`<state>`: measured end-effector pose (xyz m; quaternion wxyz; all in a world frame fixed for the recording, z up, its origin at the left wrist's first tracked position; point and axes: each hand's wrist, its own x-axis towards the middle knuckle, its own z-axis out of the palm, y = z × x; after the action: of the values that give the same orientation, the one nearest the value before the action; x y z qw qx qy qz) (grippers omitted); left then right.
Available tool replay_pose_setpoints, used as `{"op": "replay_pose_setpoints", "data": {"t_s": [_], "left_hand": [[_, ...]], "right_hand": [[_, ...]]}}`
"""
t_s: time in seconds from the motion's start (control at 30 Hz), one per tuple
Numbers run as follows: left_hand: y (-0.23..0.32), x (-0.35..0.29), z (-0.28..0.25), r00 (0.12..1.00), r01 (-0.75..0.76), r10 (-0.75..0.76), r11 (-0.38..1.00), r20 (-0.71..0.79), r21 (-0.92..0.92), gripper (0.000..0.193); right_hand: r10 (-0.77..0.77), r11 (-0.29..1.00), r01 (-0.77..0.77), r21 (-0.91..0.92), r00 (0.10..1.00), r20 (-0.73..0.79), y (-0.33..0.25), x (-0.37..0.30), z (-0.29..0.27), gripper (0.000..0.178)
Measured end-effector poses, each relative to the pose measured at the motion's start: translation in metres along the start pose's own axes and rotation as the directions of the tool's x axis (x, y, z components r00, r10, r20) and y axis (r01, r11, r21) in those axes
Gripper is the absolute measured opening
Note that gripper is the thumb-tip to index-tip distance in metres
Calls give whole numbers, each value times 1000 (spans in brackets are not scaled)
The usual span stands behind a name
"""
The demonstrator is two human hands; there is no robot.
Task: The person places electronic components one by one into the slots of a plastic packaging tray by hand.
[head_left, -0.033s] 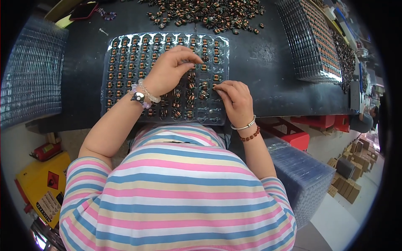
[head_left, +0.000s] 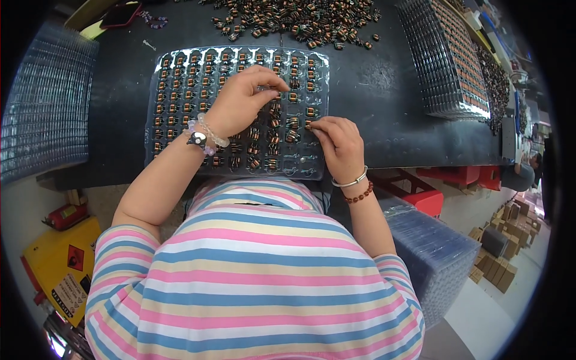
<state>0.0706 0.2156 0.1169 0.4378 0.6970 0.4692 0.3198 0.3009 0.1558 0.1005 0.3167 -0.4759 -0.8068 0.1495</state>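
A dark tabletop [head_left: 372, 114] fills the top of the view. On it, right in front of the person, lies a clear plastic tray with many small pockets [head_left: 237, 111]. Most pockets hold one small brown and copper coil part [head_left: 180, 90] each. A few pockets along the near edge and the right side are bare.

The left hand [head_left: 240, 99] rests over the middle of the tray. Its fingers are bent and pinched close together at a pocket; what they hold is too small to tell. The right hand [head_left: 339, 141] lies on the tray's right side, fingers curled, with the tips pressed on a coil part. I cannot tell if it grips it.

Behind the tray, at the far edge, is a loose pile of the same coil parts [head_left: 294, 21]. To the right is a stack of filled trays [head_left: 447, 60], tilted. To the left sits a stack of clear trays [head_left: 45, 102], and another stack of clear trays [head_left: 429, 252] stands lower down on the right. Brown boxes [head_left: 501, 246] lie on the floor.
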Motion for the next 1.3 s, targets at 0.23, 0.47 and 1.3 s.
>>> {"op": "replay_pose_setpoints", "data": {"t_s": [0.23, 0.47, 1.3], "left_hand": [[1, 1, -6, 988, 154, -154, 983, 11, -100, 17], [-4, 3, -2, 990, 142, -141, 989, 31, -34, 16], [-13, 8, 38, 920, -241, 373, 782, -121, 575, 13]], "right_hand": [[117, 986, -116, 119, 993, -3, -8, -15, 4, 11], [-19, 989, 6, -150, 996, -85, -16, 0, 1, 18], [109, 991, -93, 94, 977, -182, 22, 33, 17, 20]]}}
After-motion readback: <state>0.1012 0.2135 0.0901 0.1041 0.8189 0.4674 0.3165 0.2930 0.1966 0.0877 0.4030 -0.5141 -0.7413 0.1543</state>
